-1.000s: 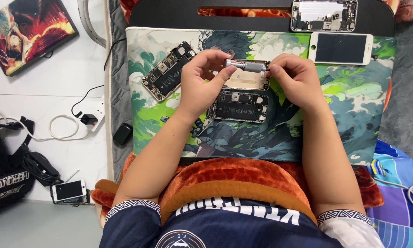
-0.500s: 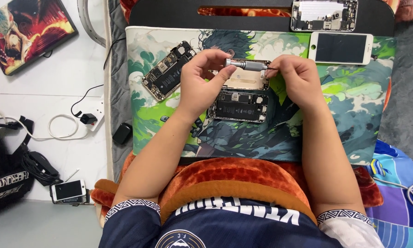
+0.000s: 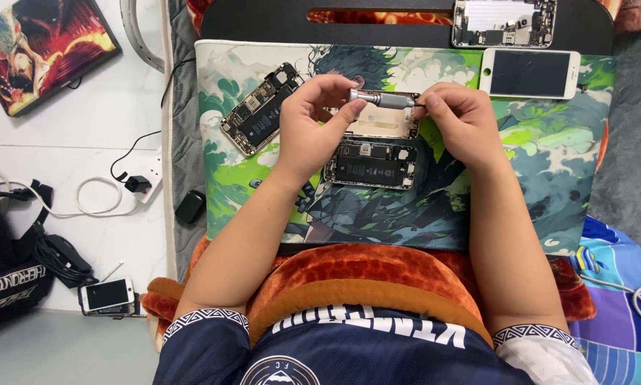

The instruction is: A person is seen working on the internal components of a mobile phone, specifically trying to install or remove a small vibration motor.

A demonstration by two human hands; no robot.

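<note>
My left hand (image 3: 312, 121) grips the grey metal handle of a small precision screwdriver (image 3: 379, 98), held level above the mat. My right hand (image 3: 456, 117) pinches the thin bit end of that screwdriver with its fingertips. Just under my hands lie two opened phone bodies: a pale one (image 3: 384, 125) partly hidden by my fingers, and one with a black battery showing (image 3: 370, 165). A third opened phone (image 3: 260, 114) lies tilted to the left of my left hand. All rest on a green and blue illustrated mat (image 3: 534, 178).
A white phone screen panel (image 3: 530, 73) and another opened phone (image 3: 504, 21) lie at the back right, on a black board (image 3: 263, 21). On the floor left: a picture-covered laptop (image 3: 39, 50), a wall plug with cables (image 3: 138, 187), a small phone (image 3: 106, 295), a black bag (image 3: 10, 281).
My right hand's fingers have shifted slightly on the bit end of the screwdriver. My left hand and the phones have stayed where they were.
</note>
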